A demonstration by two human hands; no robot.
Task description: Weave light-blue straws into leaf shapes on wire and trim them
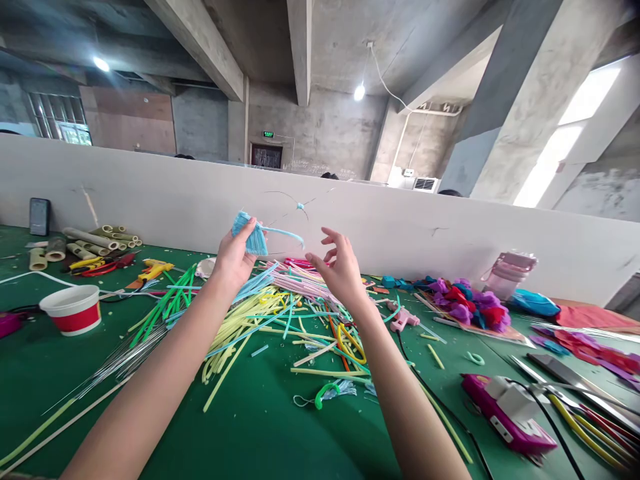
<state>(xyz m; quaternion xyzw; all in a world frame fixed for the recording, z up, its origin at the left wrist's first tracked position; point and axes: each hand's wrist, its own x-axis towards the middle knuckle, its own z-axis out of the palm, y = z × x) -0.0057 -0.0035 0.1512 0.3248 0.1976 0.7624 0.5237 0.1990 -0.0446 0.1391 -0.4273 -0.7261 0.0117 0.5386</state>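
Observation:
My left hand is closed on a light-blue pipe-cleaner piece, a small fan-shaped panel of fuzzy strands laid side by side. One loose blue strand sticks out of it to the right and bends down at its tip. Near that tip is my right hand, its fingers apart and slightly curled, with nothing visible in them. Both hands are raised above a heap of yellow pipe cleaners, pink pipe cleaners and other colours on the green table.
At left are a paper cup, bamboo pieces, pliers and a yellow glue gun. To the right lie a pink glue gun, purple and red petals, a power strip and scissors. A white partition stands behind.

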